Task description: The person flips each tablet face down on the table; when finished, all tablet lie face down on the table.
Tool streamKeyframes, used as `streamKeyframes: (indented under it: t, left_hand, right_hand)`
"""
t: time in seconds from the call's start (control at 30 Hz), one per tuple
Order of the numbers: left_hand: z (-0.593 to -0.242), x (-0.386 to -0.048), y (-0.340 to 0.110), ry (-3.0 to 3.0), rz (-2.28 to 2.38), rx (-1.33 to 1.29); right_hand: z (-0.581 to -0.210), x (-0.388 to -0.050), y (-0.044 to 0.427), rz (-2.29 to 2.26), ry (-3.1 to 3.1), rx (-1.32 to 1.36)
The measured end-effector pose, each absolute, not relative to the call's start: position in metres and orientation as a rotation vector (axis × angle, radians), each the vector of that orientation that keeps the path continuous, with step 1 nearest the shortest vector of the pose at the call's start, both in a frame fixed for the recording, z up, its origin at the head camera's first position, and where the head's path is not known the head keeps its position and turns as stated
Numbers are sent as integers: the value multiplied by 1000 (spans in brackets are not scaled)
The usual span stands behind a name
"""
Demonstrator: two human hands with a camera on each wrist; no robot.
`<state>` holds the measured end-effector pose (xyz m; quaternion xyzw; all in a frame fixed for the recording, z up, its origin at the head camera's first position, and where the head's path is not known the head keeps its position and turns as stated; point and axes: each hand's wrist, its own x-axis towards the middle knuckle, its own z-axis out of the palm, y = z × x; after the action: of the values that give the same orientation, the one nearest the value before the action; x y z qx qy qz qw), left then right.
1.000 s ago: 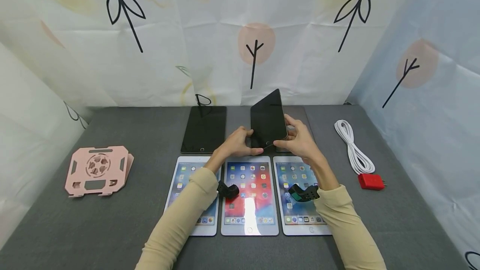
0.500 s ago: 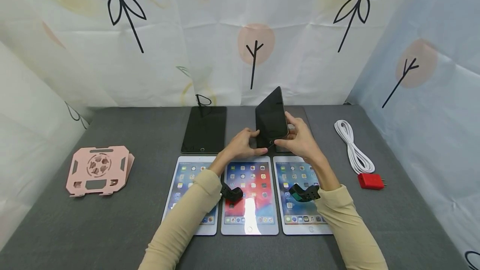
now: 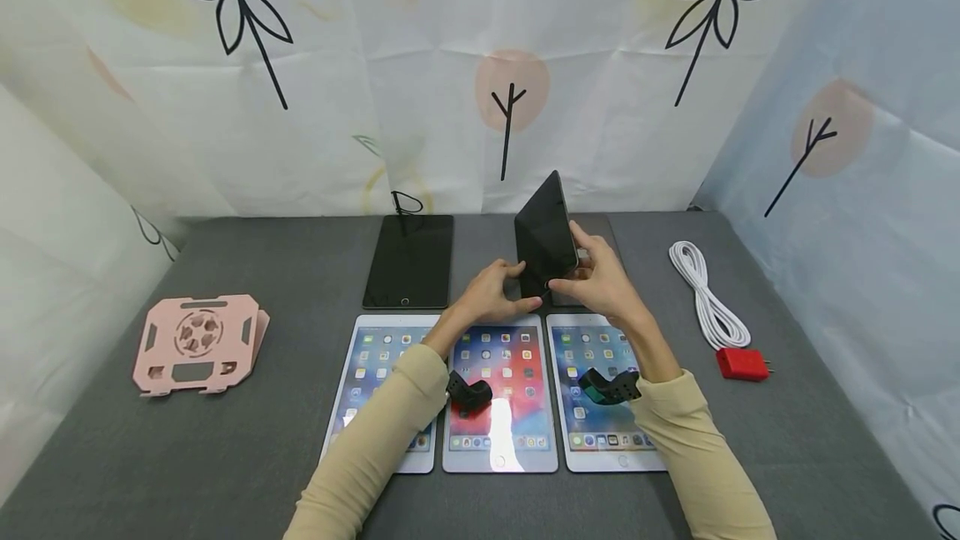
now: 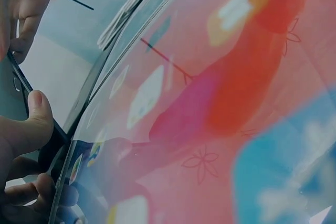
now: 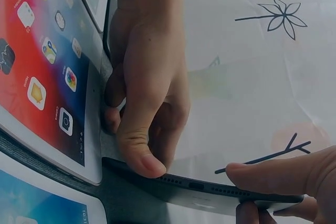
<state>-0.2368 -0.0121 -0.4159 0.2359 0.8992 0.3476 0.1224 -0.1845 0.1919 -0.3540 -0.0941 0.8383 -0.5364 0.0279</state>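
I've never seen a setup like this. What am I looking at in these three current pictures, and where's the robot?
There is no robot here: a person works with a bare left hand and right hand. The widest picture comes from a camera worn on the head, looking forward and down. The other two come from the left wrist camera and right wrist camera, so they look close and tilted.

Together the hands hold a dark-screened tablet, tilted up. On the grey surface lie three lit white tablets in a row and, behind them, another dark tablet. A pink slotted object sits at the left; at the right are a bundled white cable and a red plug.
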Motion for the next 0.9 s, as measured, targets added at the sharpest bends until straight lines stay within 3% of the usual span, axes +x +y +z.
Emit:
streamKeyframes:
  t: [0.9]
  left_hand:
    - [-416,-246,-23,2441,1139,836]
  right_hand:
    - [-354,-188,176,-1665,2628,-321]
